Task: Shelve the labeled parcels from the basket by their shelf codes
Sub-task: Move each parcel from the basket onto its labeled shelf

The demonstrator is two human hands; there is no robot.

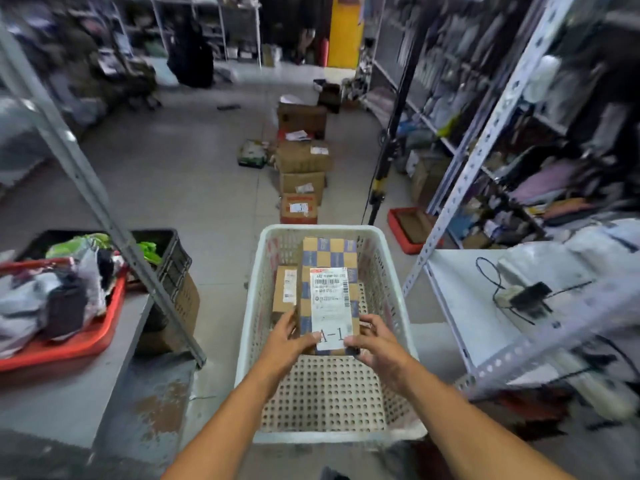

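A white perforated basket (388, 282) stands on the floor in front of me. Inside it, a long blue-and-tan checkered parcel (329, 254) carries a white label marked "A-1". My left hand (289, 336) grips the parcel's near left corner and my right hand (375, 336) grips its near right corner. A smaller brown parcel (284, 289) with a white label lies beside it on the left, inside the basket.
A metal shelf unit (86, 188) stands at left with a red tray (69, 344) of bagged goods and a black crate (173, 254). Another slotted shelf rack (485, 157) stands at right. A row of cardboard boxes (301, 174) lines the floor beyond the basket.
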